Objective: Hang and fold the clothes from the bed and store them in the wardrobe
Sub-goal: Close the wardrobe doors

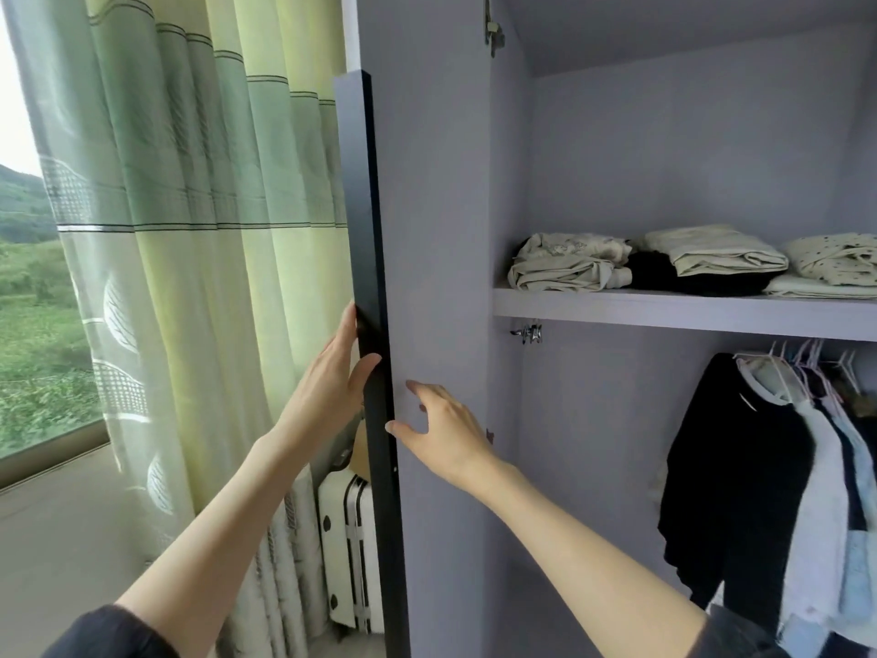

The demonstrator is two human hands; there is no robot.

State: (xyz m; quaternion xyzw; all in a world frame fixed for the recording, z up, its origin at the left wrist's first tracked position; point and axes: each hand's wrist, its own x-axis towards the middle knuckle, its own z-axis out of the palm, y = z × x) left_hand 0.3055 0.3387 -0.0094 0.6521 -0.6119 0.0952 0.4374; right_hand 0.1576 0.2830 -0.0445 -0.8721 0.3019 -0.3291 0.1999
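Observation:
The wardrobe stands open, its left door (427,230) swung out with the dark edge facing me. My left hand (332,372) lies against the outer side of that edge, thumb on the dark edge, fingers straight. My right hand (441,429) is at the door's pale inner face, fingers loosely spread, thumb near the edge. On the shelf (664,311) lie folded clothes (569,263), cream and black. Below hang a black garment (731,467) and several light ones on hangers (807,358).
A green striped curtain (190,230) hangs left of the door, with a window (33,301) beyond it. A white suitcase (349,548) stands on the floor behind the door. A hinge (493,30) shows at the top of the wardrobe side.

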